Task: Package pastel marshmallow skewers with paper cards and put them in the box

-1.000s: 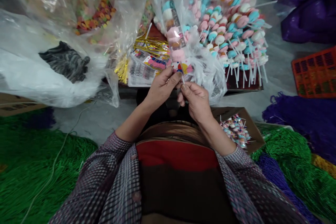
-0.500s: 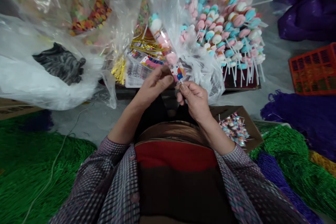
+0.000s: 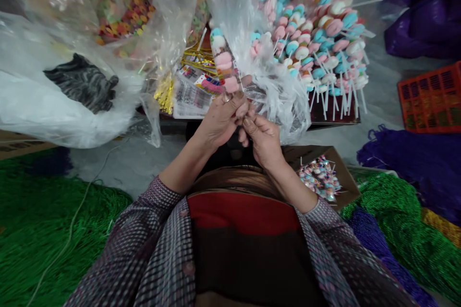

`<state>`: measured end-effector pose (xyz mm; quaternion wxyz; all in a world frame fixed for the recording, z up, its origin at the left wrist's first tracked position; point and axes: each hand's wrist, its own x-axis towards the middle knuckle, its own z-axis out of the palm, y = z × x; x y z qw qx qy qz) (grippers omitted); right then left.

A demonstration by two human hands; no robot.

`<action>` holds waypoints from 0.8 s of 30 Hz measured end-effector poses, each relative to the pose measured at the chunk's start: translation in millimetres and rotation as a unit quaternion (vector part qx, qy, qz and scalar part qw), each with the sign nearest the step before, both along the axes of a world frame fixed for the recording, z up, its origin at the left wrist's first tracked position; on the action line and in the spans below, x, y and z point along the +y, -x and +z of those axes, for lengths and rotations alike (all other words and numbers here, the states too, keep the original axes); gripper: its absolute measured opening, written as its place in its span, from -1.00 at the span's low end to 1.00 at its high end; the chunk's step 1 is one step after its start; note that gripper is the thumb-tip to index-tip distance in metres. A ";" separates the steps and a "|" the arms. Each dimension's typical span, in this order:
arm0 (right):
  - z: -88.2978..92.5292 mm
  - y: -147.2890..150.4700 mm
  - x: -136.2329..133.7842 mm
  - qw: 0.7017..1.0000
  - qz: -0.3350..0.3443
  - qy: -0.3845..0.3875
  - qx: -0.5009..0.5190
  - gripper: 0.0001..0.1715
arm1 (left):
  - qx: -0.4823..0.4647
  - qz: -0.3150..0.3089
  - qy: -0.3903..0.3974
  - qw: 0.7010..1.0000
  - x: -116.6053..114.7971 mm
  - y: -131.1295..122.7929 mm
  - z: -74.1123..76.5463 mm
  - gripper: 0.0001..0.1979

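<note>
A skewer of pink, white and blue sweets in a clear plastic sleeve stands upright at the centre. My left hand is closed around the bottom of the sleeve. My right hand pinches the same lower end, touching the left hand's fingers; what is between its fingertips is too small to make out. Behind them a big heap of pastel lollipops on white sticks lies in clear plastic.
A clear bag of multicoloured sweets and a white bag with a dark cloth sit left. Printed cards and gold ties lie ahead. A cardboard box of wrapped skewers is right, an orange crate beyond. Green and purple cord piles flank me.
The skewer's sleeve swung left and then upright. My left hand closed higher round its base, and both hands drew together.
</note>
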<state>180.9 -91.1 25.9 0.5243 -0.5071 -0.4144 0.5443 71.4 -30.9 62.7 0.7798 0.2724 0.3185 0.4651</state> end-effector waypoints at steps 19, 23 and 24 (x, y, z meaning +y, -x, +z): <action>32.4 -20.9 36.5 0.990 0.038 -0.129 -0.050 -0.48 | 0.008 -0.262 -0.091 0.961 -22.4 0.2 -18.3 -0.57; 22.9 -17.7 39.1 0.974 -0.050 -0.189 -0.116 -0.70 | 0.223 -0.064 -0.169 0.958 -9.7 10.3 -30.8 -0.70; 24.6 -20.8 39.5 0.976 -0.027 -0.182 -0.118 -0.70 | 0.209 -0.067 -0.175 0.960 -9.4 12.9 -32.0 -0.67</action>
